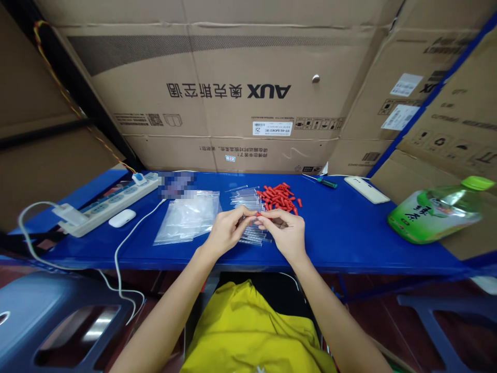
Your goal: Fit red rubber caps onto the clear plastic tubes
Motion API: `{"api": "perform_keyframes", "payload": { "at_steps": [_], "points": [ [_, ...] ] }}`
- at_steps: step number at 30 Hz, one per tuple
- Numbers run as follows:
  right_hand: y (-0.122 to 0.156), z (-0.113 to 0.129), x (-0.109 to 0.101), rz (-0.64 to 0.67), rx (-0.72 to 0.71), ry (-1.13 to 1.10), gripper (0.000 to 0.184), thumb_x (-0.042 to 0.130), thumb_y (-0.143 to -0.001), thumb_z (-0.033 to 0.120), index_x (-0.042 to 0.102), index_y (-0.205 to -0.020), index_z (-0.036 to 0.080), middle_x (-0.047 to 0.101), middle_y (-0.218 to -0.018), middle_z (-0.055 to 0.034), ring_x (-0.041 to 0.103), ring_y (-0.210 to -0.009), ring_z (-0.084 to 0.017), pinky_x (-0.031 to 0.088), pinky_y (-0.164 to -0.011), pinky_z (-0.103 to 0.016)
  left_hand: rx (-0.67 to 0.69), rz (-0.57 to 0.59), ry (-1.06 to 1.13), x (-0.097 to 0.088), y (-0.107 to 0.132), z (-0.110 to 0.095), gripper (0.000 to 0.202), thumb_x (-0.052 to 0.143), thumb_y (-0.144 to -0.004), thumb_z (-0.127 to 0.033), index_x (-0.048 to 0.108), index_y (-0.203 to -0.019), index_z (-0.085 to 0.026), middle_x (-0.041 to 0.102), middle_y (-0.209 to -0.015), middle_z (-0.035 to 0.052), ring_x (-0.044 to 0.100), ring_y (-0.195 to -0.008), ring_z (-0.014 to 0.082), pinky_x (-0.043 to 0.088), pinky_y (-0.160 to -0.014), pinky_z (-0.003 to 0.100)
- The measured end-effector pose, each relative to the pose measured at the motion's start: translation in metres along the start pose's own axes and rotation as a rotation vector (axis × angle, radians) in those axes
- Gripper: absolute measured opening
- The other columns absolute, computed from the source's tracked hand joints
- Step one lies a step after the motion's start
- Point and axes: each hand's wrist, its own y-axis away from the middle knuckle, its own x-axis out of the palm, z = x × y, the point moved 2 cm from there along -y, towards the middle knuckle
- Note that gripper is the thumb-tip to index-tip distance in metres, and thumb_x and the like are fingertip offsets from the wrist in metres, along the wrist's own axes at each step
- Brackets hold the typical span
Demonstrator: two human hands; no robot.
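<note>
My left hand (230,228) and my right hand (286,231) meet fingertip to fingertip above the blue table. Between them shows a small red rubber bulb (258,213), pinched by my right thumb and fingers. The left thumb and forefinger are also pressed together right beside it; what they grip is too small and covered to make out. Beneath and behind the hands lies a pile of thin clear glass tubes (244,197), partly hidden by them. A heap of red rubber bulbs (277,196) sits just beyond the right hand.
Clear zip bags (190,215) lie left of the tubes. Further left are a power strip (112,203), a white earphone case (122,218) and a white cable (118,254). At right are a screwdriver (326,182), a phone (366,189) and a green bottle (430,215). Cardboard (217,62) walls the back.
</note>
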Motion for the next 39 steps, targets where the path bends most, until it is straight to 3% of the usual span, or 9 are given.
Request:
{"api": "perform_keyframes", "payload": {
  "at_steps": [7,12,16,19,23,28,34,39],
  "points": [
    [-0.001,-0.001,-0.001,0.005,-0.023,-0.036,0.016,0.087,-0.083,0.037,0.083,-0.090,0.023,0.081,-0.088,-0.0033,0.082,-0.076,-0.024,0.073,-0.073,-0.038,0.029,0.026,0.005,-0.003,0.001,0.002,0.014,0.061,-0.105,-0.028,0.070,-0.104,-0.017,0.076,-0.084,0.0013,0.060,-0.060,0.0092,0.043,-0.059,0.021],
    [-0.004,-0.001,-0.006,0.084,0.057,-0.047,0.020,0.090,-0.079,0.041,0.083,-0.087,0.023,0.081,-0.082,-0.0035,0.082,-0.077,-0.026,0.073,-0.074,-0.039,0.024,0.102,-0.098,-0.004,0.002,0.004,0.015,0.059,-0.107,-0.031,0.068,-0.105,-0.019,0.079,-0.087,0.0010,0.069,-0.066,0.0114,0.045,-0.063,0.021],
    [-0.008,0.003,-0.013,0.157,0.139,-0.027,0.024,0.090,-0.077,0.044,0.083,-0.085,0.022,0.082,-0.081,-0.0042,0.082,-0.076,-0.027,0.072,-0.075,-0.039,-0.005,0.154,-0.130,-0.002,0.004,0.003,0.022,0.056,-0.108,-0.032,0.059,-0.128,-0.022,0.081,-0.099,0.0015,0.077,-0.080,0.0153,0.050,-0.069,0.022],
    [-0.011,0.008,-0.019,0.215,0.155,0.021,0.022,0.090,-0.078,0.041,0.084,-0.087,0.022,0.083,-0.084,-0.0052,0.082,-0.078,-0.026,0.071,-0.077,-0.039,0.007,0.173,-0.146,0.000,0.004,0.002,0.028,0.055,-0.108,-0.033,0.054,-0.135,-0.023,0.081,-0.100,0.0013,0.078,-0.087,0.0169,0.052,-0.074,0.024],
    [-0.014,0.015,-0.031,0.206,0.140,0.038,0.022,0.090,-0.077,0.036,0.083,-0.092,0.022,0.083,-0.087,-0.0056,0.082,-0.080,-0.026,0.071,-0.080,-0.039,-0.041,0.173,-0.160,-0.002,0.000,0.002,0.027,0.052,-0.109,-0.039,0.062,-0.128,-0.022,0.077,-0.092,0.0006,0.072,-0.076,0.0152,0.049,-0.072,0.024],
    [-0.022,0.017,-0.040,0.126,0.154,-0.019,0.032,0.094,-0.072,0.037,0.081,-0.097,0.021,0.082,-0.085,-0.0050,0.082,-0.078,-0.024,0.070,-0.078,-0.038,-0.059,0.248,-0.134,-0.002,-0.003,0.003,0.036,0.040,-0.112,-0.039,0.068,-0.099,-0.020,0.072,-0.086,0.0010,0.066,-0.074,0.0142,0.045,-0.074,0.025],
    [-0.025,0.015,-0.038,0.193,0.159,-0.044,0.032,0.078,-0.090,0.051,0.079,-0.099,0.020,0.079,-0.076,-0.0046,0.078,-0.067,-0.019,0.067,-0.064,-0.032,-0.023,0.179,-0.137,0.002,-0.001,0.004,0.035,0.041,-0.112,-0.039,0.066,-0.099,-0.018,0.068,-0.080,0.0013,0.060,-0.066,0.0128,0.042,-0.067,0.024],
    [-0.022,0.014,-0.032,0.146,0.142,-0.046,0.035,0.080,-0.087,0.054,0.078,-0.096,0.020,0.078,-0.074,-0.0044,0.076,-0.063,-0.020,0.067,-0.063,-0.034,0.049,0.134,-0.112,0.001,0.000,0.003,0.034,0.043,-0.112,-0.037,0.067,-0.100,-0.017,0.069,-0.079,0.0021,0.059,-0.063,0.0118,0.042,-0.065,0.023]
  ]
}}
